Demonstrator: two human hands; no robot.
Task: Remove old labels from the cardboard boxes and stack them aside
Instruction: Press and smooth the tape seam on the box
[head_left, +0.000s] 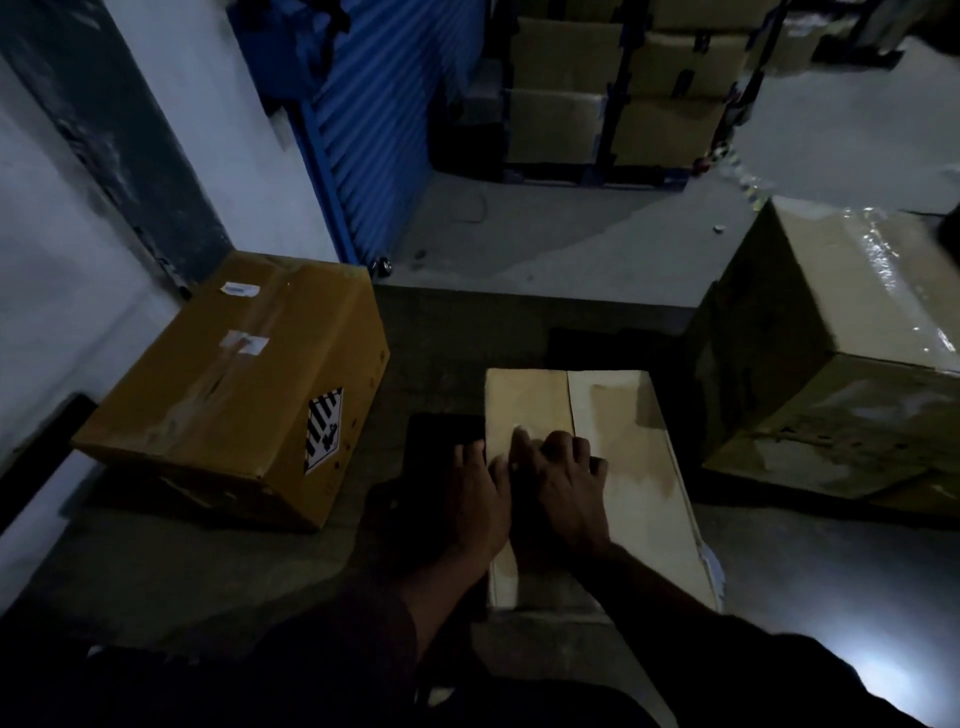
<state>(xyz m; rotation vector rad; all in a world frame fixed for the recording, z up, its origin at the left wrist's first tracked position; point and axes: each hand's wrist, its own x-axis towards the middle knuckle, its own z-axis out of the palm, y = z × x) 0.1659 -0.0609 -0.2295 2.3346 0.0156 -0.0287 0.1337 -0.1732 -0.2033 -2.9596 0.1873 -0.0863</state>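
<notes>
A pale cardboard box (623, 457) lies in front of me on the floor, its top lit. My left hand (480, 499) rests at the box's left edge, fingers pressed against it. My right hand (563, 478) lies on the box top close to the left hand, fingers curled, a fingertip pressing the surface near the flap seam. Whether a label is pinched between the fingers is too dark to tell. A brown box (234, 384) to the left carries small white labels (249, 343) on top and a striped diamond sticker (323, 428) on its side.
A large box with glossy tape (841, 353) stands to the right. Stacked cartons on shelving (613, 88) fill the back. A blue corrugated shutter (358, 119) and a white wall (62, 234) stand on the left. Grey floor lies between the boxes.
</notes>
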